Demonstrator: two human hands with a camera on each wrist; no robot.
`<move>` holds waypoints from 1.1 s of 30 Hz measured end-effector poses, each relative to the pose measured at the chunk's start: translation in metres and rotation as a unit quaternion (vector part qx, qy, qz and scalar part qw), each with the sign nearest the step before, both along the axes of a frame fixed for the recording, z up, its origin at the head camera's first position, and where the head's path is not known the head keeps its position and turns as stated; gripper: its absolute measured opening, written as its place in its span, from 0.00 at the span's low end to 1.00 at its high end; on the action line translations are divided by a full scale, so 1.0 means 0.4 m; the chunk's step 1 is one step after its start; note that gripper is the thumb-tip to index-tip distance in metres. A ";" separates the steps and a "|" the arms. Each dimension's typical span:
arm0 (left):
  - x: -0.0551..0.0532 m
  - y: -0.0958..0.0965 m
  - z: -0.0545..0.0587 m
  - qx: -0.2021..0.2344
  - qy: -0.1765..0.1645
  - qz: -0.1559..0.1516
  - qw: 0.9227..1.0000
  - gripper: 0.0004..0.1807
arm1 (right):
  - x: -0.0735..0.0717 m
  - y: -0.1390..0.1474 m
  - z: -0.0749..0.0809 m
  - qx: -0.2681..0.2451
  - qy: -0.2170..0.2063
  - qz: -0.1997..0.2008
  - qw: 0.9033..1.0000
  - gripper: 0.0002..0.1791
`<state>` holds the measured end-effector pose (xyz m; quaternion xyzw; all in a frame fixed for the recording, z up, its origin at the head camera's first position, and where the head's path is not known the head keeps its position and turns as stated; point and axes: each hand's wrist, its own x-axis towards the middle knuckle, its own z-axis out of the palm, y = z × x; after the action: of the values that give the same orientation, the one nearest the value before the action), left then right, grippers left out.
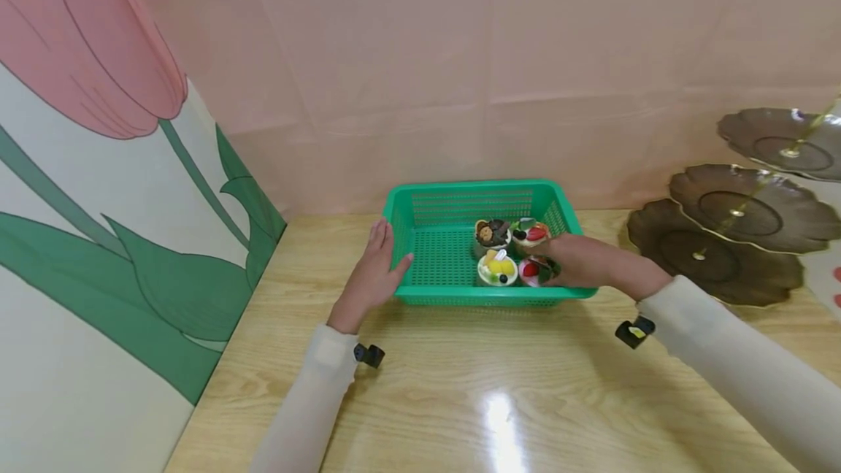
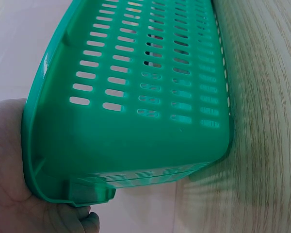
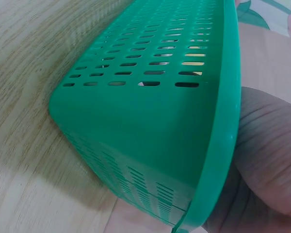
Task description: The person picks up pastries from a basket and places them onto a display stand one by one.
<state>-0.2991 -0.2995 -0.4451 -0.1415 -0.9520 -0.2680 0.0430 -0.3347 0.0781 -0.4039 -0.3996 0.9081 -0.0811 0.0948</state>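
Note:
A green plastic basket holds several small dessert cups at its right end. One carries yellow fruit, another a cookie and dark pieces, and a third red fruit. My right hand reaches over the basket's right rim and grips the pink dessert cup with a red topping at the front right; its fingertips are partly hidden. On the left, my left hand rests against the rim with straight fingers and the thumb spread inward. The left wrist view shows the palm against the rim.
To the right stands a tiered tray with brown scalloped plates on a gold stem, beside the right forearm. The basket sits on a wooden table near a pink backdrop. A tulip-patterned panel borders the left side.

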 end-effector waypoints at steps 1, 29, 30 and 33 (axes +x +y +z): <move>0.000 0.000 0.000 0.001 0.001 0.000 1.000 0.43 | 0.000 0.001 0.001 0.000 -0.004 0.000 1.000 0.37; 0.001 -0.001 0.002 -0.005 -0.008 0.001 1.000 0.44 | -0.016 0.001 -0.027 0.000 0.067 0.029 0.997 0.25; 0.001 -0.001 0.002 -0.005 -0.008 0.001 1.000 0.44 | -0.016 0.002 -0.027 -0.003 0.068 0.027 0.997 0.25; 0.001 0.000 0.003 0.003 -0.007 0.000 1.000 0.44 | -0.017 0.005 -0.030 -0.008 0.069 0.016 0.997 0.25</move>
<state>-0.2985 -0.2995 -0.4438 -0.1391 -0.9515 -0.2719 0.0369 -0.3413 0.0801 -0.4160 -0.4196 0.9053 -0.0596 0.0302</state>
